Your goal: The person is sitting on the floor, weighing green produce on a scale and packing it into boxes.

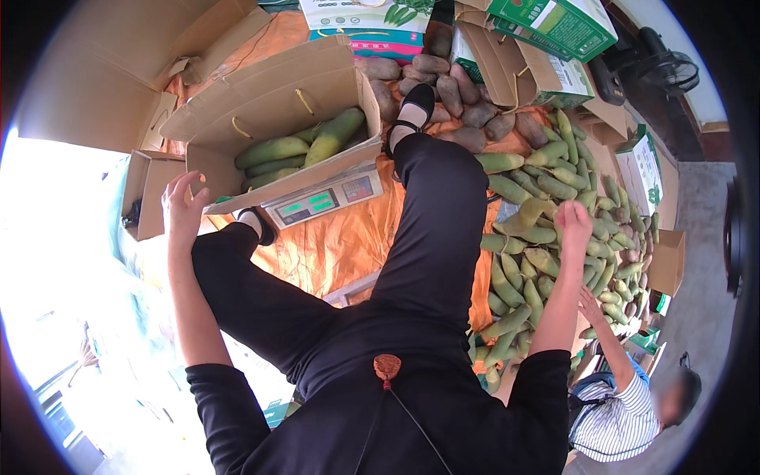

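Note:
My left hand (184,207) is at the near left corner of an open cardboard box (269,79), with its fingers bent and apart and nothing visible in them. Inside the box lie several long green radishes (273,150). Beneath it is a digital scale (321,202) with lit green displays. Over a big heap of green radishes (554,186) on the right, my right hand (575,226) is closed at the end of one green radish (524,218). The fingertips are partly hidden, so the grip shows only in part.
An orange sheet (340,253) covers the floor between my feet. Brownish tubers (451,91) lie beyond my right foot. Printed cartons (546,28) stand at the far side, near a black fan (669,67). Another person (617,416) reaches toward the heap at the lower right.

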The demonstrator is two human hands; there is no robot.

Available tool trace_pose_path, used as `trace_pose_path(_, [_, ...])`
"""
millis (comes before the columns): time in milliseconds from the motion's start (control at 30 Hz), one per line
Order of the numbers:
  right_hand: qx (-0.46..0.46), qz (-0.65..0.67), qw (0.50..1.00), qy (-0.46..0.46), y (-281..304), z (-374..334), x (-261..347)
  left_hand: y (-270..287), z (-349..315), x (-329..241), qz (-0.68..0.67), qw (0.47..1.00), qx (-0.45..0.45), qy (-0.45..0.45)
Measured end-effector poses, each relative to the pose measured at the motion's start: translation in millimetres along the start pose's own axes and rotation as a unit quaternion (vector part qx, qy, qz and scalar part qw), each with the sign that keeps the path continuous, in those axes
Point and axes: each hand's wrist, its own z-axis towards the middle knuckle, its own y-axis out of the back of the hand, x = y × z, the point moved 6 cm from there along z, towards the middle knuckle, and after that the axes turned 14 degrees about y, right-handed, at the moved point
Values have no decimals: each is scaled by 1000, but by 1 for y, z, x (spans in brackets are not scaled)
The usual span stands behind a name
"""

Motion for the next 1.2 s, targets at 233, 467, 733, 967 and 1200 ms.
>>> trace_pose_path(233, [137,47,960,240,-90,-1,203,0,-4,-7,6,1000,-4,-5])
trace_pose_path(467, [245,317,852,337,-180,-38,349,1,-4,-2,-14,1000,-2,-3])
trace_pose_path(733, [476,243,826,177,-329,-75,299,1,-1,2,-9,1000,5,1])
trace_pose_path(967, [431,152,867,199,-274,-39,235,-2,2,6,-22,1000,7,-8])
trace_pose_path(1200, [221,-47,968,109,-147,9,58,-1,-1,-2,-21,1000,5,2])
